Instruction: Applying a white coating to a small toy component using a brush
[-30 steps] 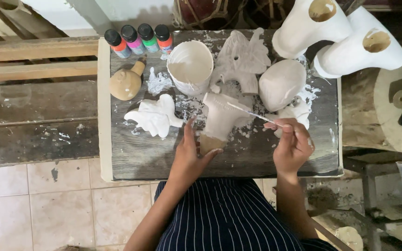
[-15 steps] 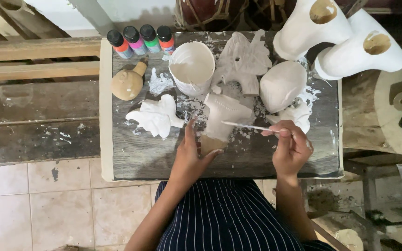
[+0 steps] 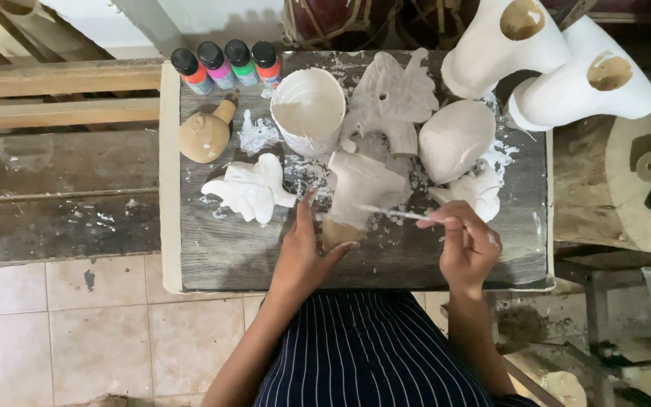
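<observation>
A pale clay figure [image 3: 359, 188] stands on the dark wooden work board [image 3: 220, 252], its base unpainted brown. My left hand [image 3: 304, 252] grips the base of this figure, thumb up along its left side. My right hand [image 3: 467, 245] holds a thin paintbrush [image 3: 393, 214] whose tip lies across the figure's lower body. A white cup of whitish paint [image 3: 308, 111] stands just behind the figure.
A white-painted bird-like figure [image 3: 250, 188] and a brown gourd-shaped piece [image 3: 205, 134] lie at left. Several small paint bottles [image 3: 227, 64] line the back edge. A leaf-shaped piece [image 3: 393, 94], a rounded shell [image 3: 455, 139] and two tall white vases [image 3: 544, 60] stand at right.
The brush in my right hand has swept down the clay figure, from its upper right side to its lower body. My left hand keeps its hold.
</observation>
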